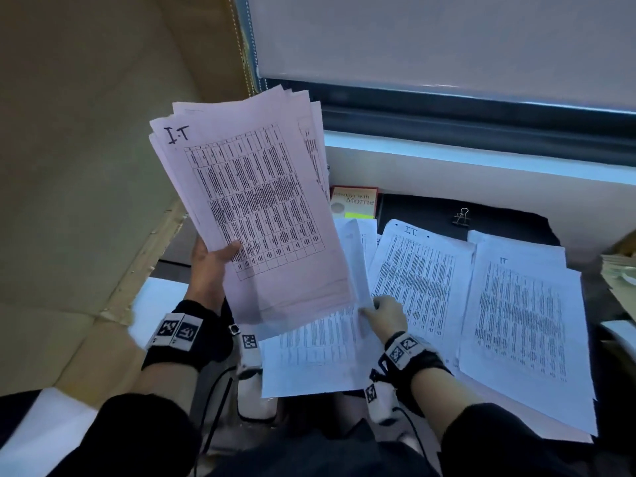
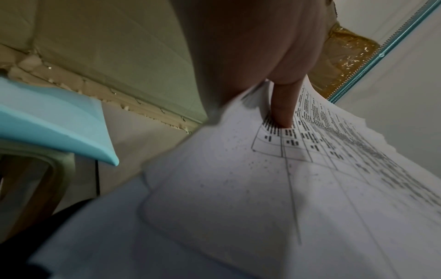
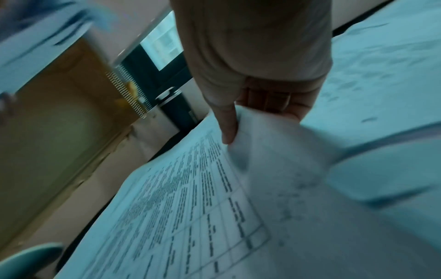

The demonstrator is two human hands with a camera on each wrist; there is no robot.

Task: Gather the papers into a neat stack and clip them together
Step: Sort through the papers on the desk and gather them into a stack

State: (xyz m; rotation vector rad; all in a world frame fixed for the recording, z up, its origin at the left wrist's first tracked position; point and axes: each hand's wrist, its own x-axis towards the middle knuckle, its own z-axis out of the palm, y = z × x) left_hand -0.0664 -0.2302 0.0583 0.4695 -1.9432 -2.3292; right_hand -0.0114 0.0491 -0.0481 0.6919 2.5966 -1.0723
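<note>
My left hand (image 1: 213, 259) holds up a fanned bundle of printed sheets (image 1: 251, 201) marked "I.T", thumb (image 2: 284, 105) pressed on the top page (image 2: 310, 169). My right hand (image 1: 383, 313) pinches one printed sheet (image 1: 316, 356) near its upper right, and that edge curls upward; the thumb (image 3: 227, 124) lies on top of this sheet (image 3: 190, 207). More printed sheets lie flat on the dark desk: one pile (image 1: 418, 270) in the middle and another (image 1: 523, 325) to the right. A black binder clip (image 1: 461, 217) stands on the desk behind them.
A book with a red and yellow cover (image 1: 354, 201) lies at the back by the windowsill (image 1: 481, 156). A large cardboard panel (image 1: 86, 149) fills the left side. Pale blue sheets (image 1: 155, 297) lie at the lower left. A plate's rim (image 1: 628, 277) shows at the far right.
</note>
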